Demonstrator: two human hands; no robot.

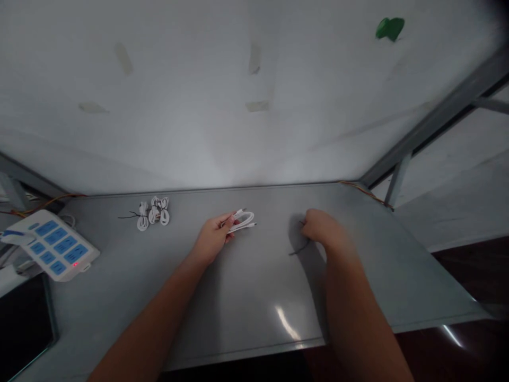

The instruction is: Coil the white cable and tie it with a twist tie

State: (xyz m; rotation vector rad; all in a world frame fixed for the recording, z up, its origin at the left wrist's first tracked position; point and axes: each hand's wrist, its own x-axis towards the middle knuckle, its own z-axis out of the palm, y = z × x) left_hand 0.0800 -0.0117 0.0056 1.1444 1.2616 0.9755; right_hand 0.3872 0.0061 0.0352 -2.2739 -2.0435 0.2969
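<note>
My left hand [212, 237] grips a coiled white cable [243, 219] and holds it just above the grey table [246, 297], near the middle. My right hand [321, 227] is closed to the right of it, with a thin dark tie [299, 249] trailing out from under it onto the table. Several bundled white cables [153, 211] lie in a small group at the back left, with a dark tie sticking out beside them.
A white power strip with blue sockets [53, 245] lies at the left edge, a red light lit on it. A dark tray [24, 323] sits at the front left. A white wall rises behind, and a metal frame [433, 122] at the right.
</note>
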